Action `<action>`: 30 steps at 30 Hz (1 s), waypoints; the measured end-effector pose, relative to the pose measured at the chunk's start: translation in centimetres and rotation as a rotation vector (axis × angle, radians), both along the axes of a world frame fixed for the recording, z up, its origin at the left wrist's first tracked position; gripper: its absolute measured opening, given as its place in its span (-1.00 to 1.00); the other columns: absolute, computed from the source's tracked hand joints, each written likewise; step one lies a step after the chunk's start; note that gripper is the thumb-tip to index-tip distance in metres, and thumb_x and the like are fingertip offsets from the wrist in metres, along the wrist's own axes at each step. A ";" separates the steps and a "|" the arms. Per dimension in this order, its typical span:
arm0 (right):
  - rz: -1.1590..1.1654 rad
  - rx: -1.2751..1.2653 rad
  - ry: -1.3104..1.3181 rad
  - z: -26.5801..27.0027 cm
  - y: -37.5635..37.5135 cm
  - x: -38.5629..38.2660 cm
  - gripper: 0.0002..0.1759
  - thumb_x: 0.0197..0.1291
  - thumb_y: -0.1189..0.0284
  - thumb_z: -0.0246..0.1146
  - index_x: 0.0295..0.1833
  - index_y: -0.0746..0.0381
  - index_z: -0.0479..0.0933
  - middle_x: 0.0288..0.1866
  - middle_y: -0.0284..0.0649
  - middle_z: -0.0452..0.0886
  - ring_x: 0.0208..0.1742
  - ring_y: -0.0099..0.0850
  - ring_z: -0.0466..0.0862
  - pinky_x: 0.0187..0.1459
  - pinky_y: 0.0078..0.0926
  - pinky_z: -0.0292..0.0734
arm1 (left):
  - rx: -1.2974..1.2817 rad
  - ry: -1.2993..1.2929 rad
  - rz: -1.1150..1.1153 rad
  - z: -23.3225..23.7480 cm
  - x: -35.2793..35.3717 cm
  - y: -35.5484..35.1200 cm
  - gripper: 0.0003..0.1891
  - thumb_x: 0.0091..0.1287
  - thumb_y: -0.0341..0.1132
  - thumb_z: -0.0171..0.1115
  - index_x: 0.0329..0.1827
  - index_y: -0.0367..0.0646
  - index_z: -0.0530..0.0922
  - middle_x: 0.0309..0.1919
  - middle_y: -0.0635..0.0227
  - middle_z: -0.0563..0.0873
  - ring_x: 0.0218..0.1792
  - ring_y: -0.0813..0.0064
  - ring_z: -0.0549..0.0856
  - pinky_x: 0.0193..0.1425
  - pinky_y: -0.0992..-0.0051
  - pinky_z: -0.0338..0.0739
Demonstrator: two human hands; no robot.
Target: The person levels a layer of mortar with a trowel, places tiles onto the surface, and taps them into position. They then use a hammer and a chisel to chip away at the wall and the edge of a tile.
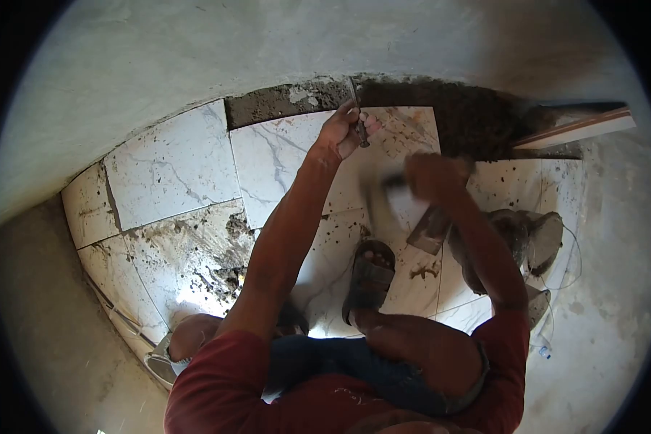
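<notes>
Slim dark chisel (362, 130), far end at wall (267, 50) base, blurred hammer (393, 180) above veined tiles (267, 152)

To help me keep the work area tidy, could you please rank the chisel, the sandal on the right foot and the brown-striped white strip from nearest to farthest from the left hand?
1. Chisel: held in the left hand.
2. Sandal: on the tiles, below the hand in view.
3. Brown-striped white strip: far right, near the wall.

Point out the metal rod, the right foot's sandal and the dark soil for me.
Metal rod (364, 143): head view, on its end nearest the person.
Sandal (373, 275): head view, on its strap.
Dark soil (470, 119): head view, middle of the patch.
</notes>
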State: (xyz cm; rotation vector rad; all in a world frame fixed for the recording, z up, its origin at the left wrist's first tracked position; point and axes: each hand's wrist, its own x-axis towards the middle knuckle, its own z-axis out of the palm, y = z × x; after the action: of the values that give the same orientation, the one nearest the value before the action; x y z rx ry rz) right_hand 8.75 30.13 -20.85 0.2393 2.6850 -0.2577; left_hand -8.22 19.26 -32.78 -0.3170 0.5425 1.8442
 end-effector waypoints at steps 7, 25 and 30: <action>0.347 -0.438 0.513 2.5 -1.4 0.8 -0.90 -0.15 0.39 0.23 -0.49 0.12 0.43 -0.56 -0.21 0.45 -0.47 -0.15 0.54 -0.41 -0.19 0.44 | -0.059 -0.003 0.026 2.1 0.0 0.6 -0.77 0.38 -0.47 -0.19 0.08 -0.18 0.27 -0.38 0.29 0.44 -0.34 0.40 0.54 -0.07 0.24 0.58; -0.505 -0.292 0.521 1.5 -1.5 1.7 -0.77 -0.09 0.44 0.25 -0.31 0.28 0.41 -0.53 -0.07 0.53 -0.46 -0.05 0.57 -0.43 -0.30 0.47 | -0.057 -0.073 0.016 3.1 -1.0 0.1 -0.79 0.38 -0.48 -0.23 0.00 -0.34 0.31 -0.28 0.13 0.50 -0.26 0.34 0.58 -0.13 0.43 0.66; -0.618 -0.565 0.645 3.4 -5.0 1.9 -0.72 0.01 0.35 0.33 -0.30 0.28 0.42 -0.58 -0.32 0.44 -0.52 -0.60 0.44 -0.47 -0.58 0.37 | 0.040 0.080 0.002 1.5 -0.6 0.9 -0.79 0.39 -0.49 -0.27 0.03 -0.33 0.25 -0.33 0.15 0.48 -0.26 0.32 0.59 -0.10 0.38 0.64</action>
State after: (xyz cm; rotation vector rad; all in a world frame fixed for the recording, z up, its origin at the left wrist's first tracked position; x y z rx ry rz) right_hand 10.61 25.12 -17.41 0.9288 2.8951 -1.4647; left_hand -8.86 20.17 -31.26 -0.2178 0.5591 1.8732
